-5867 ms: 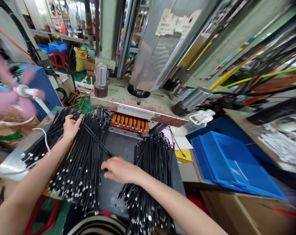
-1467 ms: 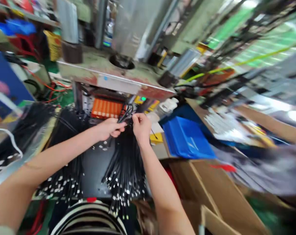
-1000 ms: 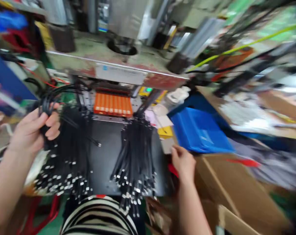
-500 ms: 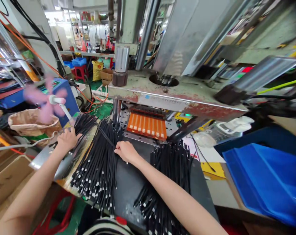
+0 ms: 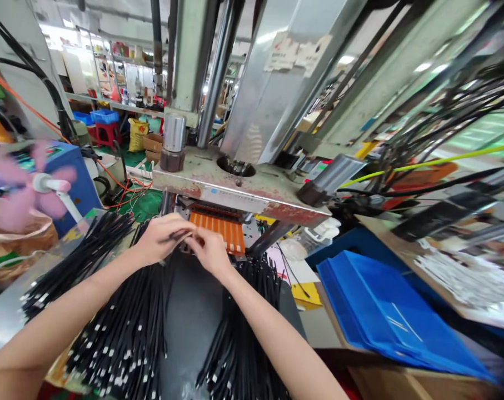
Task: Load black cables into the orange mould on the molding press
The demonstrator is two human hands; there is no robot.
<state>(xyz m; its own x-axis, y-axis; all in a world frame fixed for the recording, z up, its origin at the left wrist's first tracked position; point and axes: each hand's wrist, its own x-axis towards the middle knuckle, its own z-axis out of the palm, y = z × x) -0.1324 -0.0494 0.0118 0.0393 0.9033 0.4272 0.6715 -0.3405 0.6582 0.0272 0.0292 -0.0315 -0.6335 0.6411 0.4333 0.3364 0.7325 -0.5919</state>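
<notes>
In the head view, the left hand (image 5: pixel 158 239) is just left of the middle of the frame. Its fingers are bent almost closed on a thin black cable (image 5: pixel 177 235), and most of that cable is hidden. The right hand (image 5: pixel 211 253) is close beside it, with thumb and fingertips bent in near each other. I cannot tell if it has hold of anything.

Just behind the hands is a flat orange block with pale stripes (image 5: pixel 230 233), under a big grey-green metal plate (image 5: pixel 197 165). More black cables with silver tips lie in three bunches: a left bunch (image 5: pixel 79 264) at the left, a middle bunch (image 5: pixel 129 328) at the lower left, and a right bunch (image 5: pixel 235 347) at the bottom, right of a flat black table top (image 5: pixel 185 322). Blue plastic trays (image 5: pixel 372 300) sit at the lower right.
</notes>
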